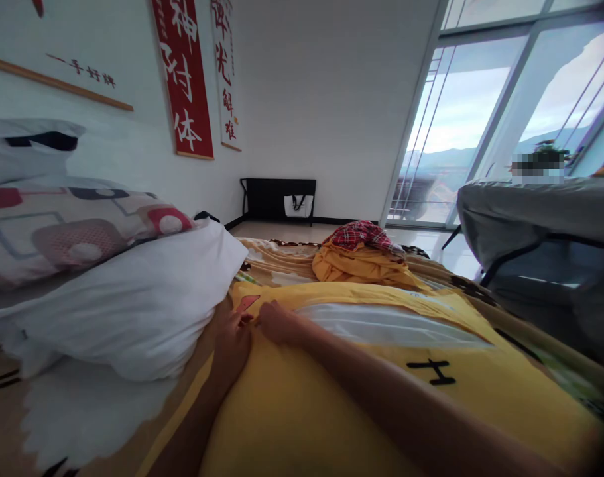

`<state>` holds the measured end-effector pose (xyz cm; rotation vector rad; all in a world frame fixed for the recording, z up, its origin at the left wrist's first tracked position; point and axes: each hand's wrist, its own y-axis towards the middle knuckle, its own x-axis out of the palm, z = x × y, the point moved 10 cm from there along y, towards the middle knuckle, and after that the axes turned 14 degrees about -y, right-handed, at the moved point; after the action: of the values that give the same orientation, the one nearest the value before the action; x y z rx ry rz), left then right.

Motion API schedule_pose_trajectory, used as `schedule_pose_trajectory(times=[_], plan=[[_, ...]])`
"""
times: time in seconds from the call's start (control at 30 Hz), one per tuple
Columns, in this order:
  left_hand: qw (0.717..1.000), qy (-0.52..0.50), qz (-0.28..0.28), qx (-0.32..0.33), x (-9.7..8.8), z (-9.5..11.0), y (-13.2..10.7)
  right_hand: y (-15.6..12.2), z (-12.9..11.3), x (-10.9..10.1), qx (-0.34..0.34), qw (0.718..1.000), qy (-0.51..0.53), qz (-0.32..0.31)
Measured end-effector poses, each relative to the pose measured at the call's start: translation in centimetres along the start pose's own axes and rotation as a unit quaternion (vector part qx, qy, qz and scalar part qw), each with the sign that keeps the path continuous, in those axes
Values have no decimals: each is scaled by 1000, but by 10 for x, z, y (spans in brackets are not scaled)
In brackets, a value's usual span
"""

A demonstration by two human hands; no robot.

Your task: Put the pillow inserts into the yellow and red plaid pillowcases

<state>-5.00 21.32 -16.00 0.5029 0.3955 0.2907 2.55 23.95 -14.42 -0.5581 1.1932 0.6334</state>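
Note:
A yellow pillowcase [292, 411] with black lettering lies in front of me. Through a long gap in its upper side shows a white pillow [361, 321]. At the left end of this gap, my right hand [278, 323] is closed with its fingers pinched on the yellow cloth. Close beside it, my left hand [236, 334] grips the same edge, fingers bent together. A small pink printed patch shows on the cloth just above the hands. Whether a zip pull is between the fingers cannot be made out.
To the left lie a white pillow [127, 298] and a patterned pillow [83, 228]. Beyond the pillowcase, a heap of yellow cloth [356, 264] has a red plaid cloth [364, 235] on top. A grey-covered table [540, 205] stands to the right, before glass doors [461, 112].

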Motion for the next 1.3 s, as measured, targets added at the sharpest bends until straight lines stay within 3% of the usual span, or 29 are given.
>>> schedule_pose_trajectory(times=[0.23,0.57,0.93,1.07,1.3], plan=[[1000,-19,14,-7,-4,6,-1,-11,14,-5,108,991,75,15],[998,-53,38,5,-9,-8,-1,-1,24,-1,137,976,158,60],[997,-68,40,1,-10,-14,-1,3,27,4,135,971,189,63],[997,-72,29,-4,-9,-13,1,0,29,-4,134,969,192,74],[997,-65,-20,19,-4,9,2,-7,25,-29,136,972,165,93]])
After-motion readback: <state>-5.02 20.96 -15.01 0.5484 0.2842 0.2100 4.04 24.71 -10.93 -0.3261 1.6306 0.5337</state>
